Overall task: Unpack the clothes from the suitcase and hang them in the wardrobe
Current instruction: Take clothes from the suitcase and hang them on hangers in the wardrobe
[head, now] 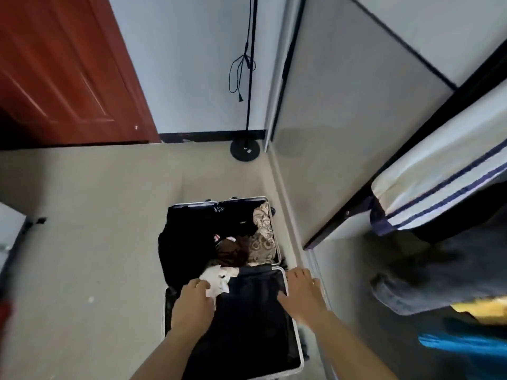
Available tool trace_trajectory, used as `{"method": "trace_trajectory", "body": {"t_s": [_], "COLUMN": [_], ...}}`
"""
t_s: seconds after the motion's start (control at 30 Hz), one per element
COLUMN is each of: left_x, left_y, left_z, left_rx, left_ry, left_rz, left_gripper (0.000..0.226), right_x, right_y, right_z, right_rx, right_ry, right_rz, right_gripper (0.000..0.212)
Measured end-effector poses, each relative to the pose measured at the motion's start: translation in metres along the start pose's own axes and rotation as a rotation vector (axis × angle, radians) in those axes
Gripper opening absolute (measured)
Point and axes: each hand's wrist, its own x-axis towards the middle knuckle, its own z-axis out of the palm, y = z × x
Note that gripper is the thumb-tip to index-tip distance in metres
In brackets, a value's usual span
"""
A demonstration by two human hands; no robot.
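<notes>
An open suitcase (297, 349) with a silver rim lies on the floor below me. Its far half holds black clothes (186, 237), a brown garment (233, 252) and a beige patterned cloth (263, 237). The near half is lined in dark fabric. My left hand (193, 300) reaches over the near half and its fingers touch a crumpled white garment (218, 278) at the hinge line. My right hand (300, 294) rests with fingers spread on the right rim of the near half. The wardrobe (356, 119) stands at the right, its sliding door open.
Clothes hang inside the wardrobe at the right: a white garment with blue stripes (444, 185), grey denim (439, 283), yellow and blue pieces below. A black lamp stand (245, 150) is by the far wall. A red-brown door (68, 69) is at the upper left.
</notes>
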Motion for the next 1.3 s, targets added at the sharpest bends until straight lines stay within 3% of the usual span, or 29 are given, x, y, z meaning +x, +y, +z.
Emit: {"method": "trace_trajectory", "body": {"t_s": [0.13,0.37,0.53,0.7,0.83,0.9,1.0,1.07,1.2,1.3], "left_x": [0.05,0.167,0.237,0.276,0.293,0.294,0.277,0.266,0.261,0.264], "left_y": [-0.053,-0.146,-0.187,-0.2,-0.201,-0.201,-0.2,-0.201,-0.177,-0.144], "left_z": [0.076,0.235,0.323,0.379,0.395,0.387,0.37,0.361,0.328,0.285], "left_rx": [0.074,0.004,-0.061,-0.017,-0.114,-0.241,-0.367,-0.444,-0.698,-0.923], "left_ry": [-0.038,-0.005,0.058,0.18,0.325,0.325,0.235,0.158,0.3,0.267], "left_rz": [-0.036,-0.083,-0.004,-0.092,-0.08,-0.11,-0.041,0.049,0.125,0.134], "left_gripper": [0.041,0.044,0.05,0.088,0.089,0.089,0.1,0.098,0.041,0.068], "right_x": [0.071,0.214,0.301,0.356,0.373,0.37,0.365,0.358,0.34,0.334], "right_y": [-0.011,-0.035,-0.061,-0.075,-0.079,-0.082,-0.083,-0.084,-0.078,-0.072], "right_z": [0.085,0.252,0.335,0.391,0.396,0.384,0.357,0.329,0.268,0.231], "right_rx": [0.029,0.06,0.044,-0.123,-0.142,0.048,0.534,0.927,1.559,1.783], "right_ry": [-0.083,-0.124,0.11,0.366,0.558,0.437,0.156,0.115,0.129,0.155], "right_rz": [-0.032,-0.14,-0.34,-0.651,-0.76,-0.737,-0.563,-0.468,-0.21,-0.124], "right_gripper": [0.051,0.053,0.049,0.078,0.043,0.034,0.025,0.014,0.027,0.02]}}
